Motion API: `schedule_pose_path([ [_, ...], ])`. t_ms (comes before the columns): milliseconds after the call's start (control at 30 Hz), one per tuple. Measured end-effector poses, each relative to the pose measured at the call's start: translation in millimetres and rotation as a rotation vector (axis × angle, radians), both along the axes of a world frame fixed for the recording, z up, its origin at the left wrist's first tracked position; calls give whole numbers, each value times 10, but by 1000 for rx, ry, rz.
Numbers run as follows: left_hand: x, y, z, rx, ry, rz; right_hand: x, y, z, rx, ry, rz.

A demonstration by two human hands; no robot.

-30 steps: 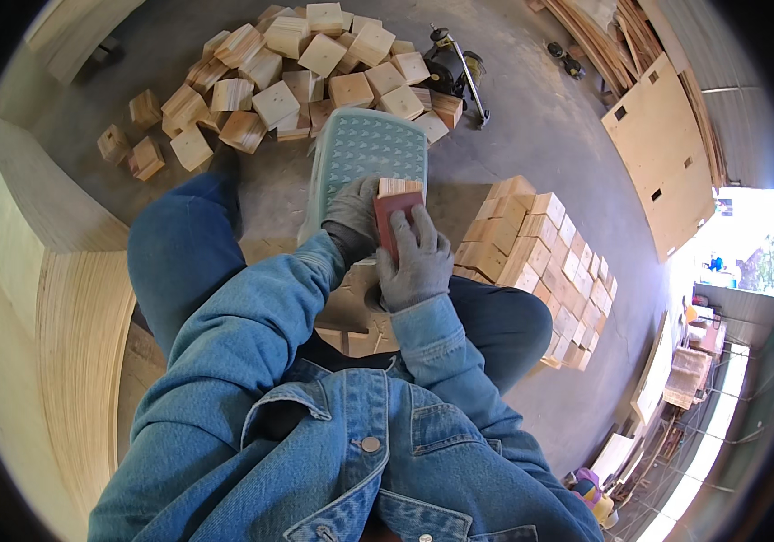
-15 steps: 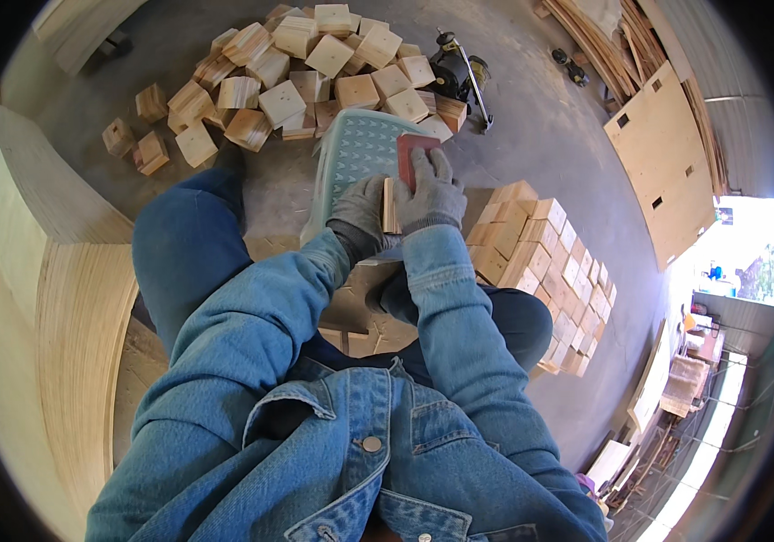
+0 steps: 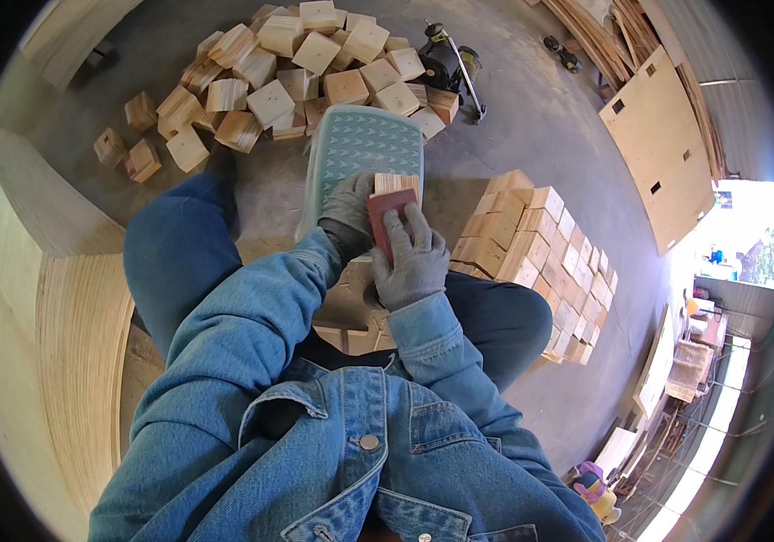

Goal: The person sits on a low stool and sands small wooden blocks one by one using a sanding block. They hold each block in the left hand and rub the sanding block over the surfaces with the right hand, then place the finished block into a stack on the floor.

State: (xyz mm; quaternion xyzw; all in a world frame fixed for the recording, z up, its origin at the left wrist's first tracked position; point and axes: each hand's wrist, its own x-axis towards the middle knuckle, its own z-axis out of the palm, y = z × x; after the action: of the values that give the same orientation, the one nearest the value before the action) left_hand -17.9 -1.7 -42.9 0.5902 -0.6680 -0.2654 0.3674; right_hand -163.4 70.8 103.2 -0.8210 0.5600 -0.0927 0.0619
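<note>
My left hand (image 3: 349, 211) curls round the block (image 3: 396, 182); my right hand (image 3: 412, 264), fingers slightly parted, holds the red pad (image 3: 390, 200) against it.

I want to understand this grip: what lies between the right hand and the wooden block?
A flat reddish-brown pad lies between the right hand and the wooden block, as the head view shows.

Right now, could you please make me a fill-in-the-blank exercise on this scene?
The left hand and right hand are both gloved in the colour ____.
Of the two, the one laid over the reddish-brown pad is the ____.
The green stool stands to the ____ of the neat stack of blocks.
The jacket is made of blue ____.

Missing words: gray; right; left; denim.
</note>
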Motion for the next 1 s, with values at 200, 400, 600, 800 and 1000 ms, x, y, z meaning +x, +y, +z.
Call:
schedule_pose_path([
  [200, 16, 64, 15, -32, 17, 57, 301, -823, 29, 17, 37, -129],
  [400, -9, 43, 198, 35, -45, 57, 356, -1327, -62, 71, 140, -219],
  [600, 4, 52, 281, 15, 73, 1, 183, -681, 86, 76, 44, -164],
  [800, 1, 16, 215, 33, 154, -21, -102, 164, -69, -10, -5, -5],
  [1000, 9, -16, 23, -30, -42, -17, -27, 25, -41, -41, -23, 19],
])
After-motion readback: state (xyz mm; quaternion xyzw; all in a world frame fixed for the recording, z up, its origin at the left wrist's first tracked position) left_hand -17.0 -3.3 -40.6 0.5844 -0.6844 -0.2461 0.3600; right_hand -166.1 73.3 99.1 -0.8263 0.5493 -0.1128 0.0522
